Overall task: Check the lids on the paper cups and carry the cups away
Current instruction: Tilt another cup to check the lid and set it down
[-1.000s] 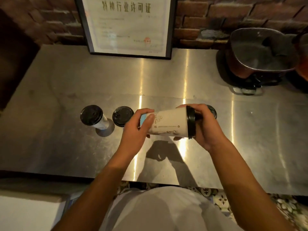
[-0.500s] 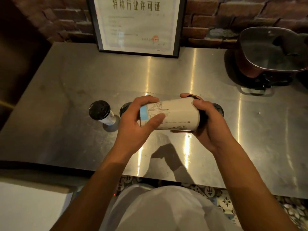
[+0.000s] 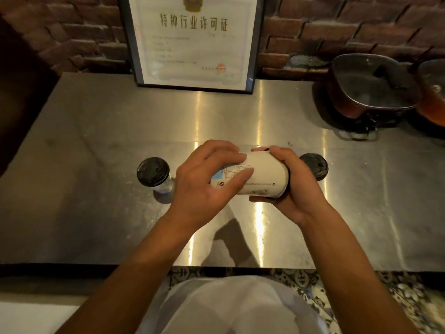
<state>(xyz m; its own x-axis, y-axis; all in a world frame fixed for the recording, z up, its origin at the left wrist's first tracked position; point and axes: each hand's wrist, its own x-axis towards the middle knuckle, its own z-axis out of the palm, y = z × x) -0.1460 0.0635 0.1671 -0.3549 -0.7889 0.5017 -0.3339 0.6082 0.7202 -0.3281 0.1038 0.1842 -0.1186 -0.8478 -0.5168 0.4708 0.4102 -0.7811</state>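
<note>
- I stand at a steel counter (image 3: 96, 131) set against a brick wall (image 3: 72, 32), and none of the cups has left it for good, so by my reckoning the carrying part of the job has not begun.
- A framed certificate (image 3: 192, 42) leans on the wall at the back, and a dark lidded pot (image 3: 370, 85) sits at the far right with a second, reddish one (image 3: 433, 102) just beside it (neither has anything to do with my task).
- My left hand (image 3: 204, 186) is closed around the base end of the paper cup (image 3: 262, 177), thumb laid along its printed side.
- My right hand (image 3: 296, 186) is wrapped over the lid end, covering the lid so fully that I cannot tell from here how it sits on the rim.
- That cup lies on its side in the air above the middle of the counter, held between both hands; I judge this to be the lid check itself, still in hand for this one cup.
- A second cup (image 3: 154, 175) stands upright to the left of my hands with its black lid on, well clear of them.
- A third black lid (image 3: 315, 166) peeks out behind my right hand; its cup is hidden.
- What is left, as I see it: finish this cup, test the others (whether they have been checked I cannot tell), then carry them all away.
</note>
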